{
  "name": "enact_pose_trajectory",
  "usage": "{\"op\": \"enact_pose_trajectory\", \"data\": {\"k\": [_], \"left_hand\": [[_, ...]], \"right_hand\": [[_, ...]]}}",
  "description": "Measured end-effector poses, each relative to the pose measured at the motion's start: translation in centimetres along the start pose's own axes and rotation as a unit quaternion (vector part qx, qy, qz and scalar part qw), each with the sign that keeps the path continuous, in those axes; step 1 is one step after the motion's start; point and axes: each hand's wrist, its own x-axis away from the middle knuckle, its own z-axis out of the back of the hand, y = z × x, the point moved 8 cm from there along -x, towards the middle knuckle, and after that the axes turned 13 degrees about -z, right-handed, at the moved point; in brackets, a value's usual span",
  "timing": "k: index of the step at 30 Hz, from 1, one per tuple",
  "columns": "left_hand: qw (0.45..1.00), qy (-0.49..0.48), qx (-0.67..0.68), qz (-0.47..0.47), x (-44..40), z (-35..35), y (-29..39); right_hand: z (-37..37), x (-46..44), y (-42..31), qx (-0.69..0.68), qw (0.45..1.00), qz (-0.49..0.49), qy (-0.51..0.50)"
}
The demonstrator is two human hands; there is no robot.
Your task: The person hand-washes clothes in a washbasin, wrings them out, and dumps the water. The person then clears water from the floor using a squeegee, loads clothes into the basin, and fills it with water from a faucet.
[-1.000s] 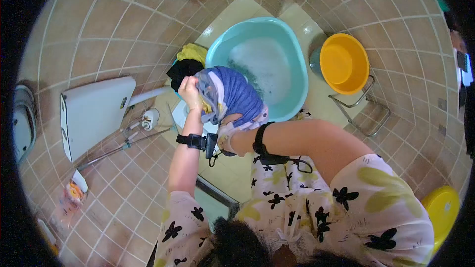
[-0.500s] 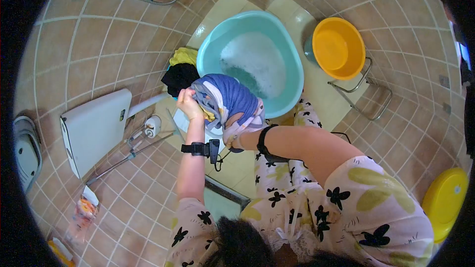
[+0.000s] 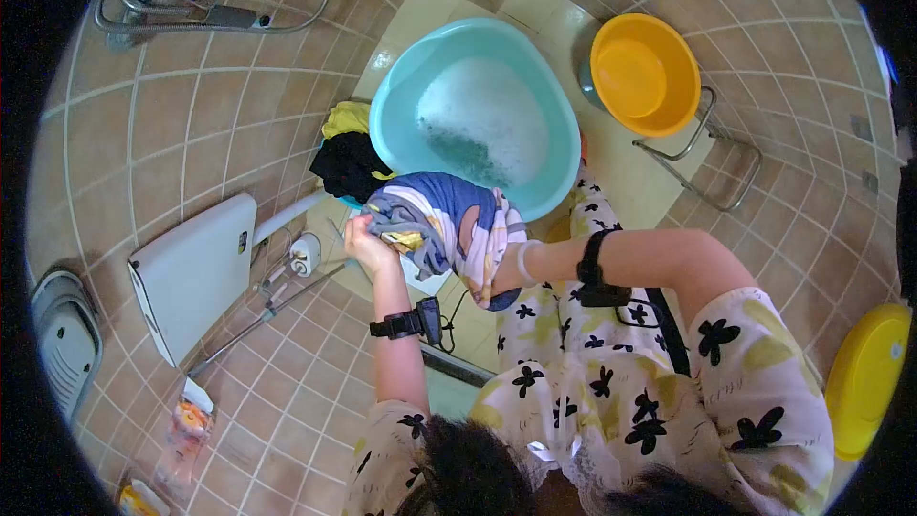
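A bunched piece of laundry, blue with white, pink, grey and yellow patches, is stretched between my two hands over the near rim of a turquoise basin. My left hand is closed round its left end. At the lower right end, my right hand grips the cloth, its fingers mostly hidden by the folds. Foamy, sudsy water fills the basin's bottom. Left of the basin lie a black cloth and a yellow cloth.
An orange basin stands at the right, near a metal-tube frame. A white panel and a metal pole are at the left. A shower hose hangs on the tiled wall. A yellow lid-like object sits far right.
My right hand has moved right with its end of the cloth, and the right forearm has swung outward. The bundle looks more twisted. The view has shifted slightly.
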Motion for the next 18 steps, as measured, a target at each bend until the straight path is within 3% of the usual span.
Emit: {"op": "enact_pose_trajectory", "data": {"k": [5, 7, 9, 10, 11, 13, 14, 15, 17, 18], "left_hand": [[0.99, 0.061, 0.05, 0.116, 2.3, 1.0, -0.8], [0.989, 0.046, 0.058, 0.13, 3.1, 0.4, -1.3], [0.985, 0.07, 0.015, 0.157, 3.9, 0.5, -3.0], [0.975, 0.026, 0.062, 0.21, 3.8, -0.2, -5.0], [0.975, 0.022, 0.063, 0.211, 4.0, -0.1, -6.6], [0.969, 0.071, -0.007, 0.237, 6.3, -0.8, -6.8], [0.962, 0.051, 0.011, 0.268, 7.1, -1.4, -8.4], [0.961, 0.049, 0.013, 0.27, 7.8, -1.5, -10.1], [0.928, -0.03, 0.127, 0.35, 10.5, -4.1, -13.8], [0.934, -0.004, 0.086, 0.346, 12.3, -5.5, -13.0]], "right_hand": [[3.8, 3.9, -0.1, -0.001, 0.997, 0.073, 0.034], [4.7, 4.9, 0.1, -0.015, 0.998, 0.052, 0.007], [6.0, 6.9, 1.3, -0.062, 0.997, -0.035, -0.038], [7.7, 8.3, 1.8, -0.07, 0.994, -0.054, 0.063], [7.3, 9.2, 2.4, -0.07, 0.994, -0.058, 0.064], [8.5, 11.6, 6.2, -0.217, 0.937, -0.195, 0.192], [8.7, 13.5, 8.1, -0.287, 0.889, -0.25, 0.252], [8.4, 14.2, 8.8, -0.286, 0.889, -0.253, 0.251], [6.0, 18.6, 14.1, -0.441, 0.683, -0.487, 0.318], [6.0, 20.3, 15.1, -0.442, 0.645, -0.522, 0.34]]}}
